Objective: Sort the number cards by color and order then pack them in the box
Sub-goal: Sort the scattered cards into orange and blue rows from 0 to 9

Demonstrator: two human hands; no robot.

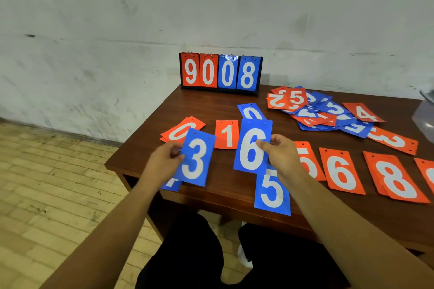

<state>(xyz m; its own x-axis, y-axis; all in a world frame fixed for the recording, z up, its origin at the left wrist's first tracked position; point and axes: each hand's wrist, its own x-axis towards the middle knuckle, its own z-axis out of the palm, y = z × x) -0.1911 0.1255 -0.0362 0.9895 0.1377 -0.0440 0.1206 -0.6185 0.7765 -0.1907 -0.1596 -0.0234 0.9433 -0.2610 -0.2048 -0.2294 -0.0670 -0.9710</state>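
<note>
L hand point(164, 159) pinching blue 3 point(195, 159), R hand point(279, 150) pinching blue 6 point(252, 148), both upright. Blue 5 point(272, 191) just below R hand, so R nearer.

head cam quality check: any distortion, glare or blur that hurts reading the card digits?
Head view: wide-angle bending shows in the curved wall line and stretched edges; light is soft and even, with slight sheen on the scoreboard top. The blue 3 in the left hand and blue 6 in the right hand read sharply; the far mixed pile is softer and partly overlapped.
</note>
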